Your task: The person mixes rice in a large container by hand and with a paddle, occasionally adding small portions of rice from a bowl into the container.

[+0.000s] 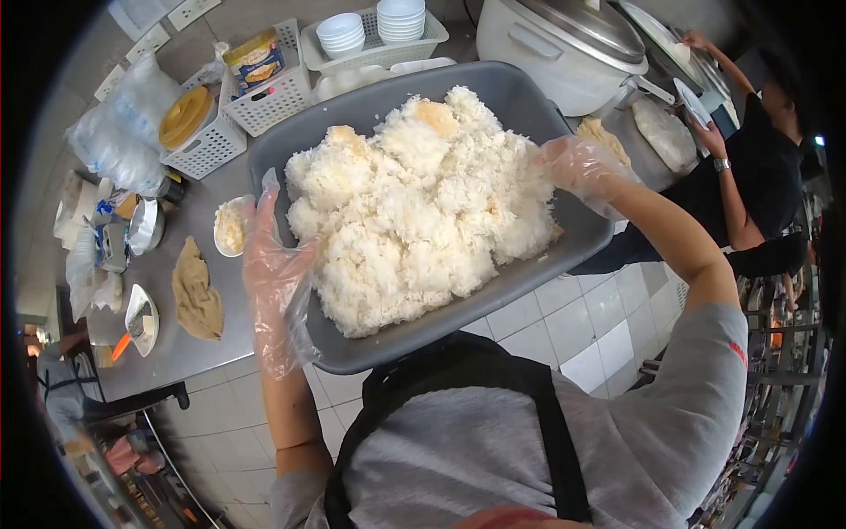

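A large grey plastic tub (405, 355) full of white cooked rice (423, 212) is in front of me, its near edge close to my apron. A clear plastic glove covers my left hand (275, 251), which lies along the tub's left side with fingers stretched and thumb reaching over the rim to the rice. My right hand (577, 167), also gloved, is at the right end of the rice with its fingers curled against it. What those fingertips hold, if anything, is hidden. A few browned patches show on the rice.
Left on the steel counter (233, 313) are a small bowl of rice (231, 227), a brown cloth (196, 291) and a dish (141, 322). White baskets (207, 145) and stacked bowls (341, 35) stand behind. A big rice cooker (560, 53) and another person (745, 176) are at right.
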A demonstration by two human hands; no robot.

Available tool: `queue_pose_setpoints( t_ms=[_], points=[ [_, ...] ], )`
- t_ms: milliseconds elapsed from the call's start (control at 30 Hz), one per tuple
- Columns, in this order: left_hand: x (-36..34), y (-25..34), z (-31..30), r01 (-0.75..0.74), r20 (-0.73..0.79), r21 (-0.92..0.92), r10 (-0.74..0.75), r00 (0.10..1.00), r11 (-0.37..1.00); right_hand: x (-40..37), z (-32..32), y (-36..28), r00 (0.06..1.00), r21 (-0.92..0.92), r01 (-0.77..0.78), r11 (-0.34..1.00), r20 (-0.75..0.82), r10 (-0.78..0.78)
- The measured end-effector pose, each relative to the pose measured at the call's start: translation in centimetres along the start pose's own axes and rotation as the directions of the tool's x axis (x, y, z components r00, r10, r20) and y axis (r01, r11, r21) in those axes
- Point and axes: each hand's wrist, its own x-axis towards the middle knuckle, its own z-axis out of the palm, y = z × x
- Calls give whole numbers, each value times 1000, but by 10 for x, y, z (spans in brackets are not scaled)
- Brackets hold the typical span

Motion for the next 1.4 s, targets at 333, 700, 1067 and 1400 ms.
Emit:
queue_pose_setpoints(
  t_ms=[333,700,1067,1400],
  points=[
    [7,-15,0,-95,7,53,95,995,994,28,59,-22,974,-46,101,994,206,-89],
    [12,-12,8,-194,-122,256,231,965,947,-18,-84,-121,969,-101,-49,994,-248,22],
    [13,-10,6,-228,91,428,209,974,875,58,-95,-169,791,-498,302,813,-345,-505],
    [12,5,-1,-69,31,334,62,998,940,54,-110,-158,977,-201,208,957,92,-193]
  ],
)
